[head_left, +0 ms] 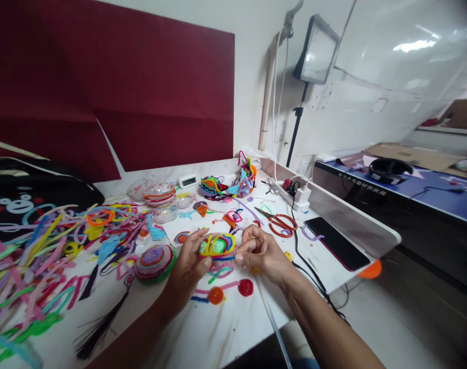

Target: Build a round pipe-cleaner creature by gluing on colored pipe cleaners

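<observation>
Craft [220, 247]: oval, rainbow-striped, of fuzzy stems, lower centre of frame
Left hand [187, 264]: thumb and fingers closed on its left end
Right hand [263, 252]: thumb and fingertips pinched at its right edge
Scissors [272, 219]: orange-handled, metal-bladed, right of centre

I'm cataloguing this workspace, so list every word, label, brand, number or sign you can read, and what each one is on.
Nothing can be read with certainty.
White digital clock: dark digits show, too small and blurred to quote.
Blue-topped table: pale lettering along its dark front edge, too blurred to read.
Black bag: a white cartoon print with red spots, no legible words.
</observation>
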A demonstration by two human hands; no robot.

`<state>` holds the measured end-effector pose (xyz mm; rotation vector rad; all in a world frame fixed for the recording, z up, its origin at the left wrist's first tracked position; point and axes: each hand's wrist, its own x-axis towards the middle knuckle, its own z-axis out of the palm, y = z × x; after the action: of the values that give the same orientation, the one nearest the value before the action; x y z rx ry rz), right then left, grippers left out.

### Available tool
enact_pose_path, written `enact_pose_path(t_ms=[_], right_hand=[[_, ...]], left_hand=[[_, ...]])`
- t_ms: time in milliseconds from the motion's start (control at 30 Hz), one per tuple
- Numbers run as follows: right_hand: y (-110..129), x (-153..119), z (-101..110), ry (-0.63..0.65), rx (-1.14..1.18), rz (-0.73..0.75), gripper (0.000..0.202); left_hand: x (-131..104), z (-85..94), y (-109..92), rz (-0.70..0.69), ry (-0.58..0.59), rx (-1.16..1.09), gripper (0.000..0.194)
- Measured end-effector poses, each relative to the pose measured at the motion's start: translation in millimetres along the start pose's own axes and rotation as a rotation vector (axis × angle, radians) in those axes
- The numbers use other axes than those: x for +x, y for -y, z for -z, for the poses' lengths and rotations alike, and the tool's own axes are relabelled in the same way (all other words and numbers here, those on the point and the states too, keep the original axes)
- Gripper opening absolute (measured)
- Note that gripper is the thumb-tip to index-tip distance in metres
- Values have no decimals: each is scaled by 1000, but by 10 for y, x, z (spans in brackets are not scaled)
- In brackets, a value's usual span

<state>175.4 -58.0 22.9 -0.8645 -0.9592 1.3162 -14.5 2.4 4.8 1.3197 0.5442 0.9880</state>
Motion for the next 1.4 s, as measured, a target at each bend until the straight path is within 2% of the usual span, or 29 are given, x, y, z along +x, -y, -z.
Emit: enact_pose_path(t_ms=[167,433,733,1000,1400], right_hand=[[-43,-7,-10,-6,11,39,48],[-78,11,-12,-16,63,19,50],[-82,-12,-4,-9,52,28,49],[-24,-54,-19,-9,25,10,48],[-41,-71,-18,-25,57,-39,45]], left_hand=[[-31,-81,-56,13,-43,-52,55],[0,-30,32,14,-83,-46,54],[-34,-58,6,17,-97,-1,52],[-25,95,5,34,-32,36,51],[-41,90,-12,52,-36,47,49]])
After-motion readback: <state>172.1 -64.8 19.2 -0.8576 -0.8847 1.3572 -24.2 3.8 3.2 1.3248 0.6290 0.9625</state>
